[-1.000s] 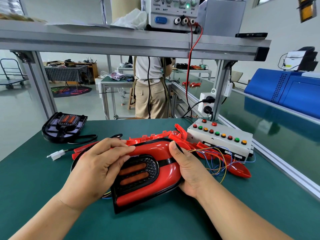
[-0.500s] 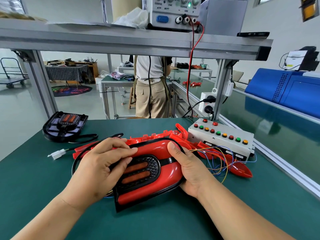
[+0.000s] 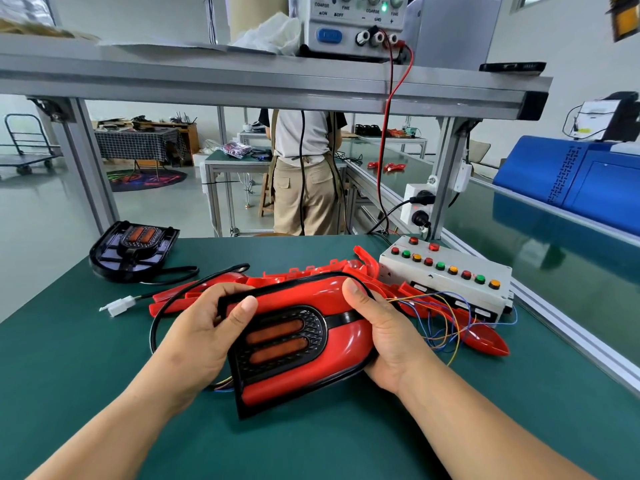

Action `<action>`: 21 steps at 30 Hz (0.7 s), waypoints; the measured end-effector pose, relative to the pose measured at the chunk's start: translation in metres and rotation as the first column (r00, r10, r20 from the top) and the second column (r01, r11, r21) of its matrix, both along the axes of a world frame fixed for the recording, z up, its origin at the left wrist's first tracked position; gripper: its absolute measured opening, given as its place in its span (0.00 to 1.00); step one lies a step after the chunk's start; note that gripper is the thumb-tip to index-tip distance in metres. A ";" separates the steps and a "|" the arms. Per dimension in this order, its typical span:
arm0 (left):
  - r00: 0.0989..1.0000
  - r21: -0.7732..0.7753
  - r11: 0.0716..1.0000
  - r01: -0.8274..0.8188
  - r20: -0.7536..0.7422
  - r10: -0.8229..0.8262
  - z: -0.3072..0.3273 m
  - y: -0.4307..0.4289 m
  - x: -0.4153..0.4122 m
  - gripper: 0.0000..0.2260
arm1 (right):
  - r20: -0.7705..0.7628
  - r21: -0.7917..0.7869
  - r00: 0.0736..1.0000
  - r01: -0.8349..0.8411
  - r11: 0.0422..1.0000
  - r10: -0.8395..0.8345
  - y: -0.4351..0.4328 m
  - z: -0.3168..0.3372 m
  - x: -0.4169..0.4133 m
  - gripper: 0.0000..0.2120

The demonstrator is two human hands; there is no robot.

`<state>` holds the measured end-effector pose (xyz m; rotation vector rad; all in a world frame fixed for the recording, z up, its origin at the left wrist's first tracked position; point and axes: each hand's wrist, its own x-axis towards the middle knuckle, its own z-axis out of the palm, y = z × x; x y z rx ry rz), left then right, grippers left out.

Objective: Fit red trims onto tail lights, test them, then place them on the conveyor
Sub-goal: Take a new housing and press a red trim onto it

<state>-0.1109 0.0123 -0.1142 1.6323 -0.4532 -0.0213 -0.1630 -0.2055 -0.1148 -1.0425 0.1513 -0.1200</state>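
Green workshop bench (image 3: 69, 358) under tail light (image 3: 301, 341)

Green-matted workbench (image 3: 86, 358), aluminium-frame shelf (image 3: 207, 77) overhead with bench power supply (image 3: 349, 29), glossy grey-green floor (image 3: 38, 223), white walls (image 3: 568, 81), checked-cloth table (image 3: 138, 144) and trolley (image 3: 25, 147) back left, blue machine (image 3: 581, 181) right, person (image 3: 302, 188) standing beyond

Tail light (image 3: 298, 344): glossy red trim, black edge, two orange strips in a dotted black grille
Table (image 3: 104, 393): dark green
Button box (image 3: 450, 289): white, with red, green and orange buttons
Wires (image 3: 438, 336): blue, yellow, orange
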 end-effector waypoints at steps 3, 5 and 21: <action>1.000 -0.055 0.998 -0.013 -0.011 0.013 0.003 -0.003 0.000 0.13 | -0.003 0.003 1.000 0.009 1.000 -0.009 0.001 0.001 0.000 0.30; 1.000 -0.080 0.997 -0.011 -0.002 0.011 0.005 -0.005 0.001 0.15 | 0.007 0.004 1.000 0.020 1.000 -0.020 0.002 0.004 0.000 0.31; 0.931 -0.366 0.921 0.137 -0.271 -0.246 0.011 0.001 -0.001 0.12 | 0.027 -0.229 0.992 -0.116 0.966 0.126 0.005 0.001 -0.005 0.18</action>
